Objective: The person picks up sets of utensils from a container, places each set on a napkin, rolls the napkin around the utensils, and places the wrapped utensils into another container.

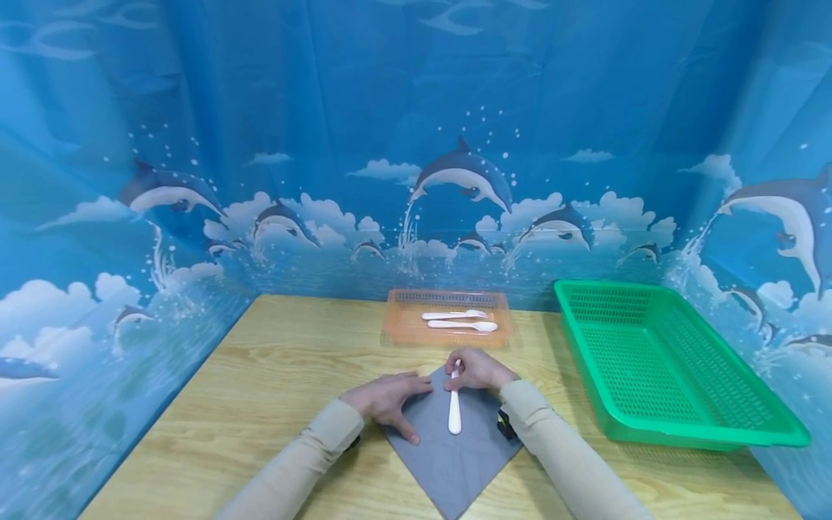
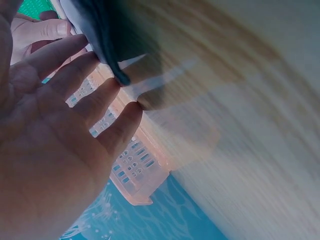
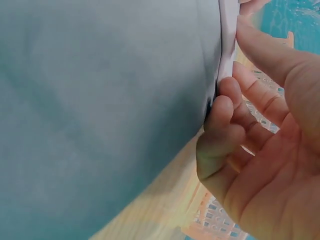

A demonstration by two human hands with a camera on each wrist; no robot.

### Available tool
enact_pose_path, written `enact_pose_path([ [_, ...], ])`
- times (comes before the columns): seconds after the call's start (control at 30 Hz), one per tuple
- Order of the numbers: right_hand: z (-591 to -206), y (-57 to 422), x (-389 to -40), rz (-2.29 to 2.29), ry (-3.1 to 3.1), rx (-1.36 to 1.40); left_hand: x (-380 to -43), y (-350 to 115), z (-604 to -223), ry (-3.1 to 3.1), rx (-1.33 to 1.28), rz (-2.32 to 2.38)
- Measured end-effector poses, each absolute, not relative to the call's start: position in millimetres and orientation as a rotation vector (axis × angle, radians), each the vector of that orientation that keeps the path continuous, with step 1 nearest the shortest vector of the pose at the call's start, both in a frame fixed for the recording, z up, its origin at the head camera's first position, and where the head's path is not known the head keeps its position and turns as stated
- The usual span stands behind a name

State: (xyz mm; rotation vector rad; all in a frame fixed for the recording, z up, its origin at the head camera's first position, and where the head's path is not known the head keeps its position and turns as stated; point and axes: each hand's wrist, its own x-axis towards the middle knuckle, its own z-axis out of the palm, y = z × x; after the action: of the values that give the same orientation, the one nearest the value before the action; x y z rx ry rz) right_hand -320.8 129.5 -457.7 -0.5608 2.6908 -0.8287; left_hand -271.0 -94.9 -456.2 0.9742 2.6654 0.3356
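Beige sleeves (image 1: 286, 455) stretch in from the lower edge of the head view, nearest the camera, and between them a gray cloth square (image 1: 448, 466) lies on the wood-grain worktop (image 1: 292, 347), one corner pointing toward the person. On it lies a white plastic utensil (image 1: 454, 415), its rounded end toward the person; the far end is partly covered by the right hand (image 1: 481, 370), which pinches it between thumb and fingers, so its exact kind cannot be told. The left hand (image 1: 390, 399) rests on the cloth's left edge with fingers extended, grasping nothing. Just beyond the cloth stands a translucent orange tray (image 1: 403, 328) holding a white fork (image 1: 453, 315) and a white spoon (image 1: 461, 325); a green perforated basket (image 1: 624, 361) sits to the right, and a dolphin-print curtain (image 1: 364, 94) hangs behind. As for progress, the cloth is laid out and one utensil is on it, but the placing looks unfinished, since the right fingers have not let go; the cloth is not folded over the utensil, and neither hand touches the tray's two pieces. From the left wrist, the straight left fingers touch the cloth's dark edge, with the tray beyond. From the right wrist, cloth fills much of the view; curled right fingertips meet its edge beside a pale strip (image 3: 229, 35), which may be the utensil.
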Motion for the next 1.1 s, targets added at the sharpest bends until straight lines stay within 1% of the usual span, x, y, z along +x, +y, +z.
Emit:
enact_pose_path([
  [0.27,-453.4,129.7,-318.9,-0.798,2.644,-0.520,-271.7,-94.7,-457.7,2.662,0.978,0.331],
  [0.9,-449.3,124.0,-315.4,-0.732,2.690,-0.681,-272.6,-94.8,-458.0,2.663,0.981,0.326],
  [1.1,-450.6,123.2,-317.2,-0.732,2.679,-0.658,-273.1,-94.6,-457.5,2.660,0.972,0.325],
])
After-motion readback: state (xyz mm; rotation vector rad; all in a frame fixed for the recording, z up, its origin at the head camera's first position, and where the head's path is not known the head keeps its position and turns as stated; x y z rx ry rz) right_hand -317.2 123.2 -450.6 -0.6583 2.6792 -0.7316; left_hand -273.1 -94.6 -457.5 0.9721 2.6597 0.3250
